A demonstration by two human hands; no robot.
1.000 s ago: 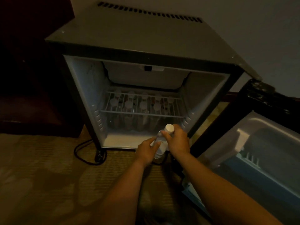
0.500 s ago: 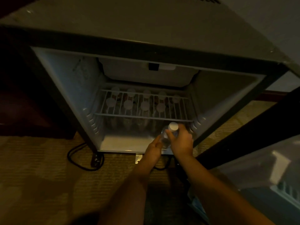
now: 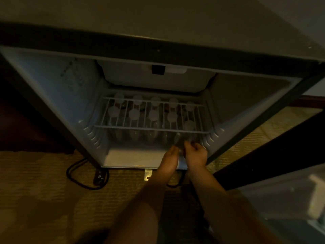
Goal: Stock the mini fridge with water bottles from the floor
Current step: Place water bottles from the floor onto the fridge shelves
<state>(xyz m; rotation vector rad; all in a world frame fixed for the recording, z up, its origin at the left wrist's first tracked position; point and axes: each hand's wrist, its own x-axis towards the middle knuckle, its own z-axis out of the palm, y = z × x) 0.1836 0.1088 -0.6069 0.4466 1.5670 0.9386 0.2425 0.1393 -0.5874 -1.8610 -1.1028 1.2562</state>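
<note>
— Now you have the water bottle (image 3: 183, 138) inside the mini fridge (image 3: 52, 88), at the front right of the bottom compartment. Its white cap shows through the wire shelf (image 3: 153, 127) just above.

— Yes, and it stands close to upright. Your hands hide its base, so I can't say whether it rests on the fridge floor.

— Your right hand (image 3: 196, 154) is curled round the bottle's lower part from the right side.

— Your left hand (image 3: 169, 155) lies against it from the left, fingers pointing at the clear plastic. It's dim and blurred there, so I cannot tell whether they wrap it or only touch.

— Just left of your bottle and behind it stand the other bottles (image 3: 153, 115), two rows of white caps under that same shelf, packed close.

— Above the shelf at the back you have the pale freezer box (image 3: 156, 80), with a dark square on its front edge.

— Outside, both your bare forearms reach in over the carpet (image 3: 35, 199).

— A black cord (image 3: 77, 175) loops on that carpet by the fridge's left front corner and ends in a plug (image 3: 99, 177).

— And the door (image 3: 281, 196) stands open on your right, its inner side facing you.
</note>
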